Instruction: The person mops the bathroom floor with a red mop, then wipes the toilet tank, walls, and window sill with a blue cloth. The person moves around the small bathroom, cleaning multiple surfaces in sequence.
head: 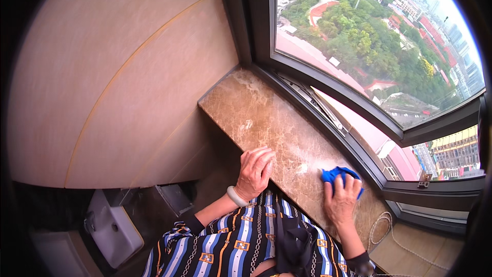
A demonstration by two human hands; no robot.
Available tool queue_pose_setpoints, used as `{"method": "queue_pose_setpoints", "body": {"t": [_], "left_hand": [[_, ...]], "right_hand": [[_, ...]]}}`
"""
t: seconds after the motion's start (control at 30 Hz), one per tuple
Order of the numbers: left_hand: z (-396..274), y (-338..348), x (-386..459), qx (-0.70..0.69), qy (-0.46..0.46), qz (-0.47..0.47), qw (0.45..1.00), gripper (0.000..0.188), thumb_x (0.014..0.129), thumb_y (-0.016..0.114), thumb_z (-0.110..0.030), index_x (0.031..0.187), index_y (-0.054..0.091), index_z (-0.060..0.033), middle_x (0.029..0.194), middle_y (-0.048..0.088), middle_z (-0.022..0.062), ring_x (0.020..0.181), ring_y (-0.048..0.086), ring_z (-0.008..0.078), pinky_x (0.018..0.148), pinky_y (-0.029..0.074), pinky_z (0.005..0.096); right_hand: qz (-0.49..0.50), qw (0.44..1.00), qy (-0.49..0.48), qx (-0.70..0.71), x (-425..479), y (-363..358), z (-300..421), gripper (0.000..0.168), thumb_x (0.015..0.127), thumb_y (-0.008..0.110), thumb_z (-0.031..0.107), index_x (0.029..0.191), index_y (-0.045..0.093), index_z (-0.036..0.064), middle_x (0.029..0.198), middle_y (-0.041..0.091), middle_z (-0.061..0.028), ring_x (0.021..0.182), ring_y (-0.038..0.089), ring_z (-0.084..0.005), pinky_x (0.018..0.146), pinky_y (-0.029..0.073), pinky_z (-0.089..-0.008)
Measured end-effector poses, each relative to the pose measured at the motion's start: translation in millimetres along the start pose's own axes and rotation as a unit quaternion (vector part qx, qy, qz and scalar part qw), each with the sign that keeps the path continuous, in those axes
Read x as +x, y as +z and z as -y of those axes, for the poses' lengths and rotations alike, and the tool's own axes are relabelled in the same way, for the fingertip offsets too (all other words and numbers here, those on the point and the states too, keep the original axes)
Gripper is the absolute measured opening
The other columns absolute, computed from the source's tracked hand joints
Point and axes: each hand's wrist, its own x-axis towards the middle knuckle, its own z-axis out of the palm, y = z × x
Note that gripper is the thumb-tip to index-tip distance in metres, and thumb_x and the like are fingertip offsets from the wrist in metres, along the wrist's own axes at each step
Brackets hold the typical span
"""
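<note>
A brown marble windowsill [269,119] runs diagonally in front of me, below a dark-framed window. On its right part, my right hand [343,200] holds a crumpled blue cloth [340,173] pressed against the stone. My left hand [255,169], with a pale bangle at the wrist, rests at the sill's near edge with its fingers bent over the stone. I see nothing in it, though the palm side is hidden. Whitish marks [246,124] show on the sill farther to the left.
The window sash [338,84] is tilted outward, with a metal stay arm [330,111] beside the frame. A thin white cord [391,227] loops at the sill's right end. A tiled wall [127,65] closes the left side; a white washbasin [115,231] stands lower left.
</note>
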Motion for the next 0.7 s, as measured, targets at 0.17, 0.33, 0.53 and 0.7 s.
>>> {"method": "queue_pose_setpoints", "body": {"t": [0.17, 0.33, 0.53, 0.7], "left_hand": [[-14, -12, -33, 0.035, -0.041, -0.051, 0.997, 0.024, 0.084, 0.063, 0.001, 0.108, 0.063, -0.0018, 0.107, 0.064, 0.014, 0.102, 0.062, 0.0312, 0.092, 0.046, 0.0399], [-33, -28, -52, 0.064, -0.075, -0.086, 0.991, 0.023, 0.085, 0.063, 0.002, 0.107, 0.063, -0.0022, 0.106, 0.065, 0.014, 0.1, 0.063, 0.0309, 0.092, 0.047, 0.0392], [-23, -30, -56, 0.041, -0.056, -0.093, 0.993, 0.021, 0.084, 0.065, 0.002, 0.105, 0.064, -0.0032, 0.104, 0.065, 0.0132, 0.097, 0.063, 0.03, 0.088, 0.048, 0.0381], [-1, -49, -69, 0.036, -0.015, -0.053, 0.998, 0.017, 0.084, 0.065, -0.001, 0.101, 0.064, -0.0038, 0.101, 0.064, 0.01, 0.092, 0.062, 0.0269, 0.085, 0.047, 0.0386]], "right_hand": [[0.056, 0.942, -0.318, 0.09, 36, 30, 65, 0.029, 0.082, 0.067, 0.024, 0.106, 0.056, 0.011, 0.126, 0.05, -0.0159, 0.116, 0.047, -0.0322, 0.089, 0.038, -0.0442], [-0.009, 0.93, -0.341, 0.134, 129, 83, 152, 0.043, 0.088, 0.059, 0.025, 0.128, 0.052, 0.01, 0.13, 0.051, -0.01, 0.118, 0.047, -0.027, 0.093, 0.037, -0.0442], [0.016, 0.928, -0.356, 0.11, 99, 80, 135, 0.058, 0.085, 0.06, 0.019, 0.141, 0.046, 0.012, 0.143, 0.045, -0.0099, 0.134, 0.038, -0.0276, 0.113, 0.022, -0.054], [0.108, 0.955, -0.276, 0.022, -5, 13, 89, 0.071, 0.076, 0.059, 0.006, 0.145, 0.044, 0.015, 0.137, 0.048, -0.0128, 0.129, 0.042, -0.0319, 0.117, 0.017, -0.0548]]}}
